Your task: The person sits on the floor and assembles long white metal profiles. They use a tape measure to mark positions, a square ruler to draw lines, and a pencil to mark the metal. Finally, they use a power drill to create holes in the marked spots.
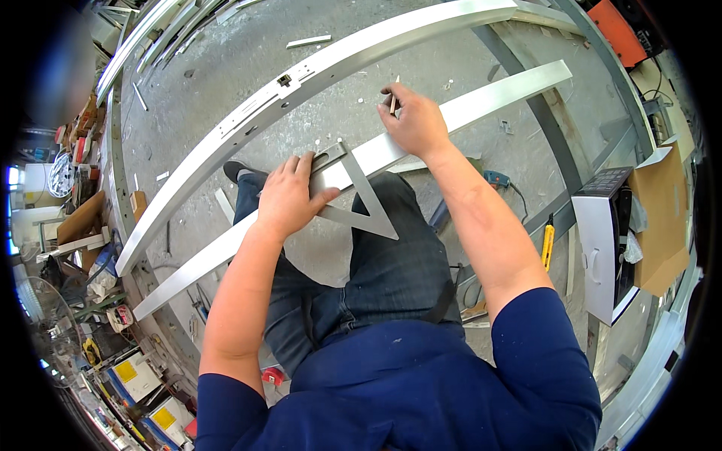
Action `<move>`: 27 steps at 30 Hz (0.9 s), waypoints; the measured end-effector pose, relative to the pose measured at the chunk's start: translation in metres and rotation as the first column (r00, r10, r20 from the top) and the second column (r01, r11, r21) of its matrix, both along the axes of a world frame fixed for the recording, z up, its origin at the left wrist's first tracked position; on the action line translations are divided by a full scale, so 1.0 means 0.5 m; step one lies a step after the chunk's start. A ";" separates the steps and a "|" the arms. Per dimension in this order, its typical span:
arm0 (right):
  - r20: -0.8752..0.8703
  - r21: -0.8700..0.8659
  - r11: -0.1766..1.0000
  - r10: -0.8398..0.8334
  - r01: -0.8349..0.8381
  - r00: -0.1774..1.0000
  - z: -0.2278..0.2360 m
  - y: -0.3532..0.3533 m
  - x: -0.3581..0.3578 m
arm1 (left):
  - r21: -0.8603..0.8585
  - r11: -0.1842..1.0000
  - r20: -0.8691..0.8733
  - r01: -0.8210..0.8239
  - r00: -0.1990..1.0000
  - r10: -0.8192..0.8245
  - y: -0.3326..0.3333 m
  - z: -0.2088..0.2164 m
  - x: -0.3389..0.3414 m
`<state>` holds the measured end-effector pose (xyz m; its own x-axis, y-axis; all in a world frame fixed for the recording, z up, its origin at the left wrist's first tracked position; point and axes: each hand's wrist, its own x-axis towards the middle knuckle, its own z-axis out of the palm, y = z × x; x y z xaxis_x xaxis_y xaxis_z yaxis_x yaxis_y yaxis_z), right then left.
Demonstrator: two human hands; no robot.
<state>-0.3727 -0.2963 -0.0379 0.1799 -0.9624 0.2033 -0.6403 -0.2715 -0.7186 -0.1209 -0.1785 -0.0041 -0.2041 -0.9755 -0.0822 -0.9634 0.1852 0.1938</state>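
Note:
Across my knees lies a long silver metal bar (502,92), running from lower left to upper right. A grey triangle square (368,203) rests against it, its thick edge along the bar's far side. My left hand (289,197) is closed over the bar and the square, thumb on the near side and fingers over the far edge. A pencil (394,104) is pinched in my right hand (417,124), which sits over the bar to the right of the square. The pencil points up, away from the bar.
Beyond the bar stretches a larger silver profile (342,56) with slots and a lock cutout. To the right are a yellow utility knife (547,244), a blue power tool (496,179) with a cable, and an open cardboard box (662,218). Tools and boxes crowd the left side.

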 end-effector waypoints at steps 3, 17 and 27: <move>0.001 -0.019 1.000 -0.004 0.004 1.000 -0.004 0.001 0.003 | 0.072 0.997 -0.017 0.012 1.000 -0.011 -0.003 0.024 -0.013; -0.010 -0.048 0.999 -0.005 0.005 1.000 -0.010 0.001 0.007 | 0.120 0.992 -0.025 -0.025 0.999 0.028 -0.011 0.017 -0.009; -0.012 -0.100 0.995 0.011 -0.012 1.000 -0.015 -0.003 0.006 | 0.102 0.994 -0.001 -0.039 0.999 0.040 -0.008 0.011 -0.008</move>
